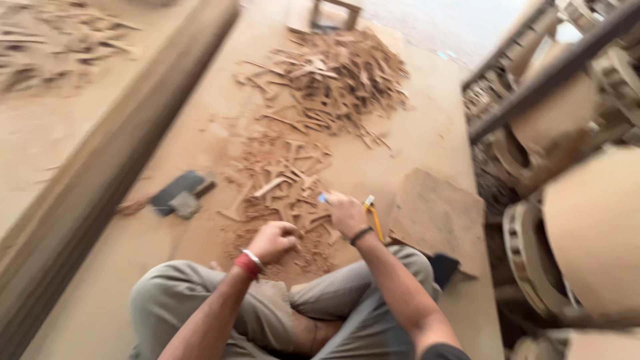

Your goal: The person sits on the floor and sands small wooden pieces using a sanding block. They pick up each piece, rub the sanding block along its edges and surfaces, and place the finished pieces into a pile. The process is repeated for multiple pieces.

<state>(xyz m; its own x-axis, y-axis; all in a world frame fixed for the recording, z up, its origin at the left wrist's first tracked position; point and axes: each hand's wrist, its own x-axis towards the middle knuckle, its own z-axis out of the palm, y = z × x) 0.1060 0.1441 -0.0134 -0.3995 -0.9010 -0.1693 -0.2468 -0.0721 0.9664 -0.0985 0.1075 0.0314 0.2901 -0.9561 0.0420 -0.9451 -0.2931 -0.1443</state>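
Note:
I sit cross-legged on a brown floor. My left hand (275, 239), with a metal bangle and red thread at the wrist, rests curled on a spread of small wooden cut-out pieces (283, 180) and sawdust; whether it grips a piece is blurred. My right hand (345, 212), wearing a dark wristband, is closed around a small blue-tipped tool (323, 198) over the same pieces. A yellow-handled tool (373, 217) lies just right of that hand.
A bigger heap of wooden offcuts (343, 73) lies further ahead. A dark flat object (179, 193) sits to the left, a flat board (437, 217) to the right. A long wooden beam (107, 167) runs along the left. Racks of round wooden parts (567, 167) stand right.

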